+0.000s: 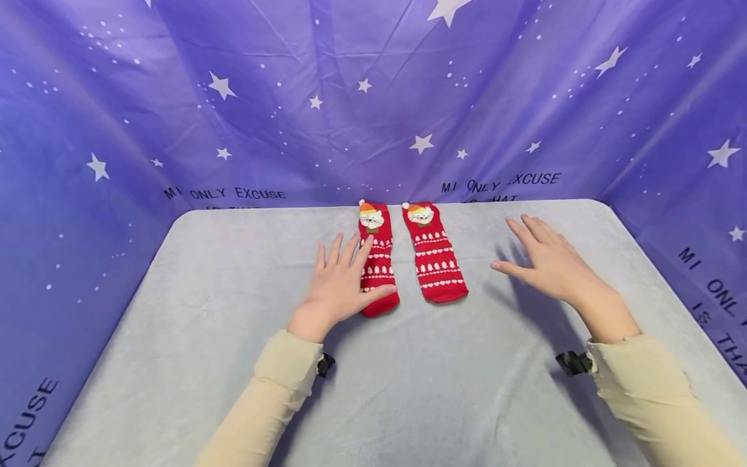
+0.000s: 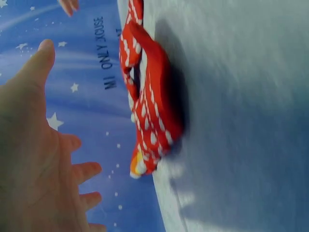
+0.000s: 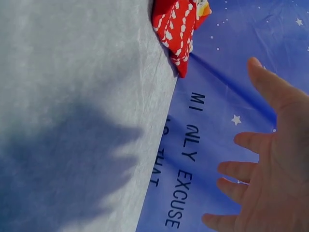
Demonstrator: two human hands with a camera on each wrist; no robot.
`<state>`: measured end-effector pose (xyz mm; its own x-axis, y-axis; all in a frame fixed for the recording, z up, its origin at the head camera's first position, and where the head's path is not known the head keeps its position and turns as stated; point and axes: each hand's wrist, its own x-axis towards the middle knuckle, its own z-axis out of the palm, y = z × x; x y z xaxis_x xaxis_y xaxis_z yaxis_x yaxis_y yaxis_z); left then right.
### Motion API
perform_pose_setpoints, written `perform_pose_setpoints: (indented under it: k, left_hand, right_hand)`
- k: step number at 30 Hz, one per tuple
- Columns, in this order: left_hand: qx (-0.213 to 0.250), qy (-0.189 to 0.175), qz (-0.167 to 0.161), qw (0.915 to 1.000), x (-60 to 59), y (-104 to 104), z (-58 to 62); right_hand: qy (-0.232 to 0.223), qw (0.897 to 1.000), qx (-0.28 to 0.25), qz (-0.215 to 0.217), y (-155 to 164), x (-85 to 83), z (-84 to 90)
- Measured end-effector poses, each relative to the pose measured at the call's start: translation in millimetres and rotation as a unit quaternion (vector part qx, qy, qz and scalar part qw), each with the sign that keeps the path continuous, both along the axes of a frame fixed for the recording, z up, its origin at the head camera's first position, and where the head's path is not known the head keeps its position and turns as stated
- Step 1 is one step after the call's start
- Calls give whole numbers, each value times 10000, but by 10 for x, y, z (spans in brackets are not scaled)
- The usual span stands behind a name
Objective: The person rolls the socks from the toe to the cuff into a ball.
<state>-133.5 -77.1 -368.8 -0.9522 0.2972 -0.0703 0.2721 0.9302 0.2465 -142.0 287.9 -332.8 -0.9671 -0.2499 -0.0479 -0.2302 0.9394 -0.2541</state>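
Hovering over the left red sock [image 1: 377, 259], the left hand [image 1: 338, 285] is spreading its fingers [image 1: 344, 250] wide and straight, palm down, holding nothing. From the head view its fingertips and thumb are overlapping that sock's edge; whether they are touching it or just above it I cannot tell. The left wrist view is showing the palm [image 2: 34, 159] lifted off the cloth, fingers loose and apart, with the socks [image 2: 149, 106] lying just beyond.

Both socks are lying flat near the far middle of the grey table cover [image 1: 233, 363], side by side and slightly apart, cat-face cuffs pointing to the far edge, toes toward the person. The right red sock [image 1: 434, 256] is angling a bit outward at the toe.

Further right, the right hand [image 1: 551, 263] is floating above the cover, well apart from the right sock, fingers straight and fanned, gripping nothing. The right wrist view is showing its open palm [image 3: 275, 174] against the purple star backdrop [image 1: 233, 97], with a sock [image 3: 178, 24] at the table's far edge.

Beige sleeves [image 1: 274, 395] are covering both forearms.
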Motion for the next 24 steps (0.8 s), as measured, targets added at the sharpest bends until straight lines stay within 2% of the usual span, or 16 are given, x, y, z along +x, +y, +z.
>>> perform_pose_setpoints:
  k: [8, 13, 17, 24]
  left_hand:
    - [132, -47, -101, 9999, -40, 220, -72]
    - [167, -55, -217, 9996, -28, 340, -104]
    - [423, -32, -225, 9988, -23, 427, -107]
    - [1025, -238, 88, 9944, -18, 627, -133]
  right_hand:
    - [15, 9998, -47, 204, -161, -182, 14]
    - [-203, 9979, -506, 348, -296, -321, -16]
    - [-416, 9942, -909, 384, -395, -492, -61]
    - [-1085, 9782, -1760, 215, -508, -779, -119]
